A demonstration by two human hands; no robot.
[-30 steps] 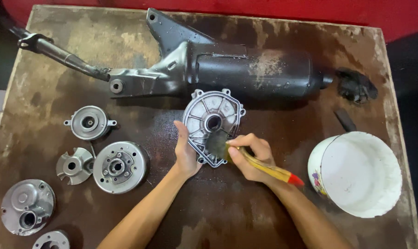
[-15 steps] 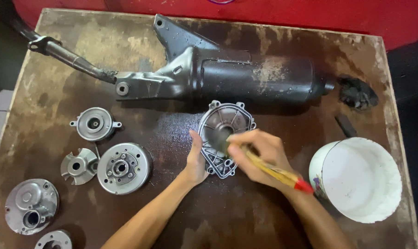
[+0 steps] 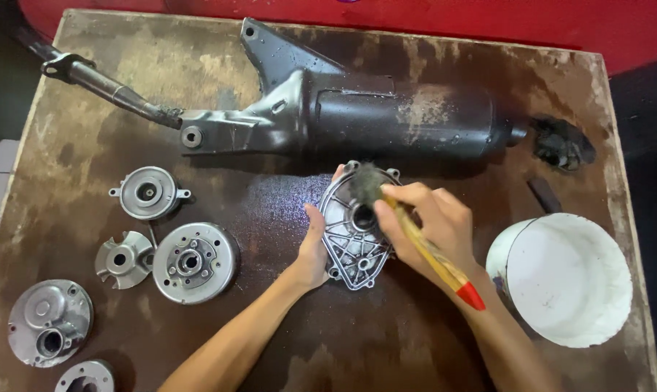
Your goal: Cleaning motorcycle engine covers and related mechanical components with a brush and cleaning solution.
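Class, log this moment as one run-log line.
left hand: steadies metal cover | right hand: brush on cover | white bucket right | wooden table

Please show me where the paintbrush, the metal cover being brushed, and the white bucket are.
paintbrush (image 3: 433, 255), head view, on its yellow handle.
metal cover (image 3: 346, 239), head view, on its ribbed inner face.
white bucket (image 3: 569, 279), head view, on its pale inside surface.

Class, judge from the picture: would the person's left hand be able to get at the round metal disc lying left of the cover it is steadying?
Probably yes. The left hand is bare, and only open tabletop lies between it and the round disc.
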